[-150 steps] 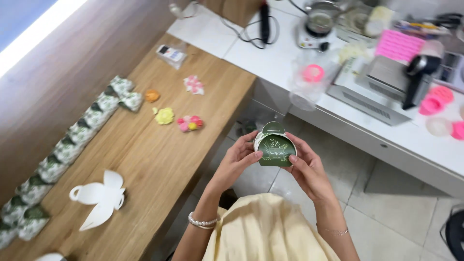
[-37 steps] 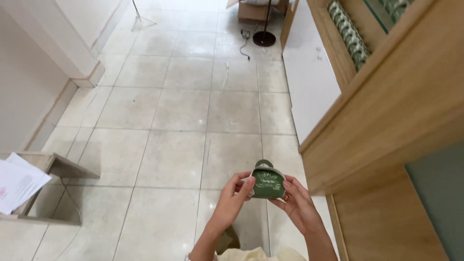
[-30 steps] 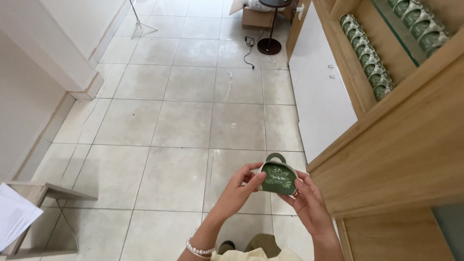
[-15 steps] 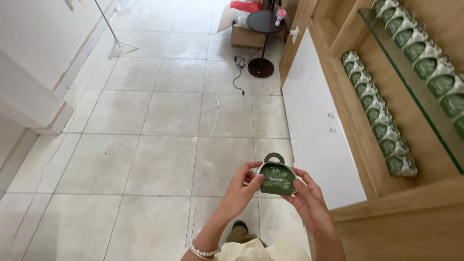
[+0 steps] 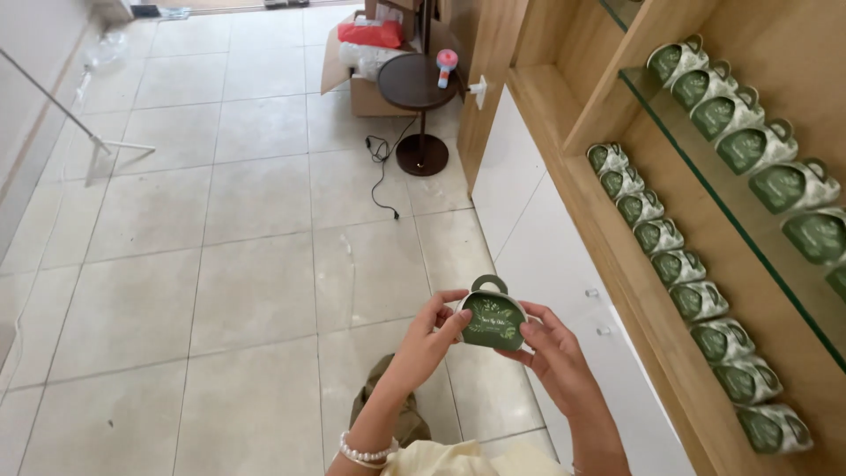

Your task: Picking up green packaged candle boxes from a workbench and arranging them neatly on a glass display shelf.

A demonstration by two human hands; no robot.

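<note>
Both of my hands hold one small green gift box [image 5: 493, 319] with a looped handle on top. My left hand [image 5: 434, 328] grips its left side and my right hand [image 5: 551, 348] cups its right side and underside. I hold it over the tiled floor, just left of a wooden shelf unit [image 5: 630, 264]. A row of several matching green boxes [image 5: 683, 264] stands on the lower wooden shelf. Another row of such boxes [image 5: 749, 145] sits on the glass shelf above.
White cabinet doors [image 5: 546, 256] run below the shelves. Farther off stand a small round dark table [image 5: 416, 84] with a pink item on it, an open cardboard box [image 5: 361, 62], a black cable [image 5: 383, 176] on the floor and a thin white stand [image 5: 84, 141] at the left.
I turned away from the wooden worktable and came up to the shelf unit with the box in both hands. The shelves of green boxes have come closer on my right.
</note>
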